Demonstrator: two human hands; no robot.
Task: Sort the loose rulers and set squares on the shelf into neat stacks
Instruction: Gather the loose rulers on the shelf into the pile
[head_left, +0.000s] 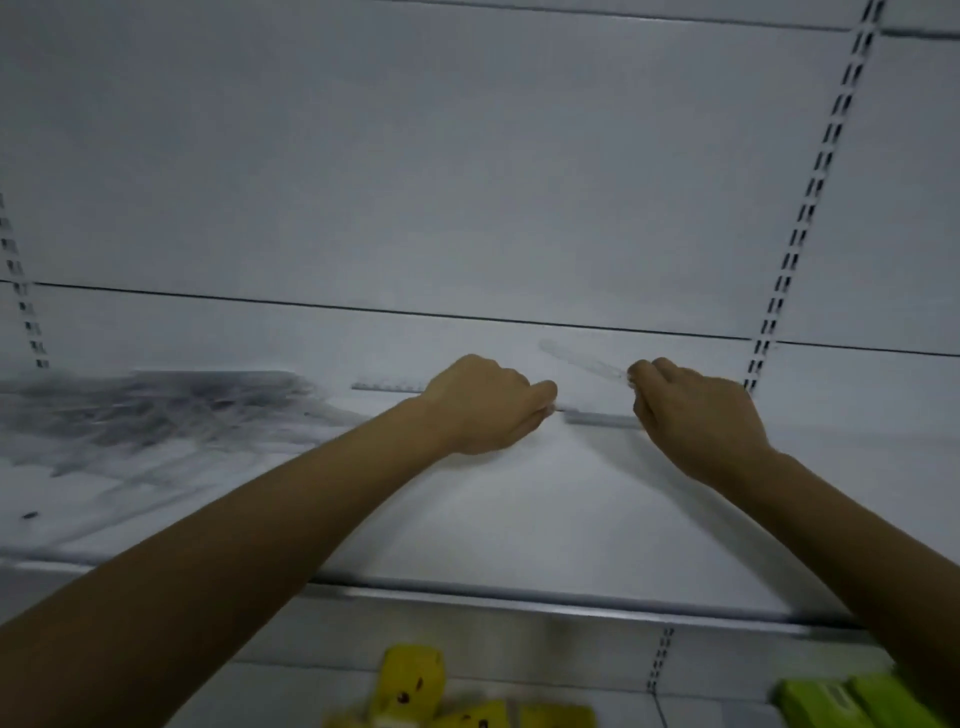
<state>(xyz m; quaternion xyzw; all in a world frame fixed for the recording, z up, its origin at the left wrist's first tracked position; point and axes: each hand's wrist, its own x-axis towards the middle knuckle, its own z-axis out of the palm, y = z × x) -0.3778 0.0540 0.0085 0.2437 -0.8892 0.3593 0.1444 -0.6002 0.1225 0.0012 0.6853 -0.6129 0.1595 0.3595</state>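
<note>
- The whole view is smeared with motion blur, so the clear plastic rulers nearly vanish against the white metal shelf (519, 509).
- My left hand (485, 410) is curled into a loose fist with its fingertips pinched on the end of a transparent ruler lying flat (600, 418); the part under my fingers is hidden.
- Behind my left hand, a second clear ruler with a fine printed scale (389, 387) pokes out to its left; its right end is covered by my knuckles.
- My right hand (696, 415) is curled narrow, fingertips pinching one end of a tilted transparent ruler (582, 358) that slants up and away toward the back panel; its outline is faint.
- The flat ruler's other end reaches my right hand; I cannot tell if they touch.
- Far left of my left hand lies a grey, streaky heap of loose clear rulers and set squares (156, 415), too blurred to separate into pieces.
- No scale numbers or brand marks can be read.
- Below my arms, yellow packages with small dark and red marks (413, 680) and bright green boxes (852, 699) are cut off by the frame edge; their print is illegible.
</note>
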